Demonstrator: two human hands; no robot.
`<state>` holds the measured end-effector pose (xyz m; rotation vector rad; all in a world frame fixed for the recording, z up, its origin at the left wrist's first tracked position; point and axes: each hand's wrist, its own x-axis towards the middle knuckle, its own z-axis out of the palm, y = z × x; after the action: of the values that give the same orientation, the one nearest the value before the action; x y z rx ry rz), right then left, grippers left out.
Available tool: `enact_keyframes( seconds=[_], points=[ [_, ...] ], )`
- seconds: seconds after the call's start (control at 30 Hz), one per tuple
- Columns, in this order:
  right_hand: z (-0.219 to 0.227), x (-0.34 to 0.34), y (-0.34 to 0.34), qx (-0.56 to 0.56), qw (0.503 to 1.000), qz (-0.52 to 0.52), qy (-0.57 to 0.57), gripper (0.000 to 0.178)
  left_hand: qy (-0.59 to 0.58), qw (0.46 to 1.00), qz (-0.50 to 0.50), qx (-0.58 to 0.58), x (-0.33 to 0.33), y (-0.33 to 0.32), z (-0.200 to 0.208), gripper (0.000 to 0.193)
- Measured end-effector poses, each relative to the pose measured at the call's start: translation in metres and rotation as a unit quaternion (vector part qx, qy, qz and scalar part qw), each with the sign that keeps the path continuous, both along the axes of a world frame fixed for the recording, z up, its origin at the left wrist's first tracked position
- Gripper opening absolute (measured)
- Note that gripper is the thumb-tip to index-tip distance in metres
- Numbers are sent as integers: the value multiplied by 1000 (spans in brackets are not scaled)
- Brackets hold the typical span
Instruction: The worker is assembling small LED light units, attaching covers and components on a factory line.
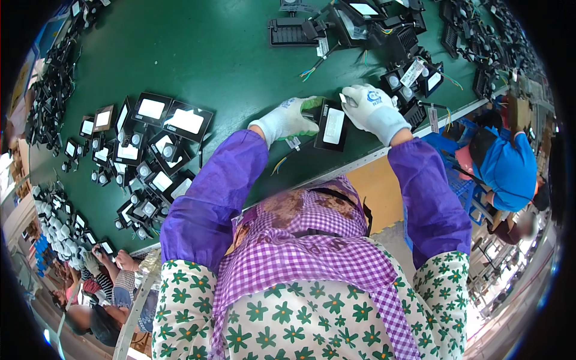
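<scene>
A black LED floodlight (332, 125) with a pale rectangular front stands close to the table's near edge, between my hands. My left hand (289, 119), in a white glove with green fingers, grips its left side. From under that hand a cable with coloured wire ends (279, 165) and a small tag (293, 143) stick out. My right hand (373, 108), in a matching white glove, is closed at the lamp's upper right edge. A small white bit shows at its fingertips, too small to name. Its palm and whatever it holds are hidden.
On the green table (180, 54), several floodlights with round sensors (144, 171) lie in a group to my left. More lamps (354, 24) are piled at the far right. Beyond the right edge a person in blue (507, 171) sits; another person's hands (123, 261) show lower left.
</scene>
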<state>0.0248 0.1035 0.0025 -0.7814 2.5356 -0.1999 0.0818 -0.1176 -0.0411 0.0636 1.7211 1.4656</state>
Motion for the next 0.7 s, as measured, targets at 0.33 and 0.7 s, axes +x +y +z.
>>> enact_keyframes(
  seconds=[0.33,0.7],
  points=[
    [1,1,8,60,997,-31,-23,19,-2,999,25,47,6,2,-4,76],
    [-28,52,-21,-114,949,-274,105,23,-43,981,155,113,57,40,-1,102]
  ],
)
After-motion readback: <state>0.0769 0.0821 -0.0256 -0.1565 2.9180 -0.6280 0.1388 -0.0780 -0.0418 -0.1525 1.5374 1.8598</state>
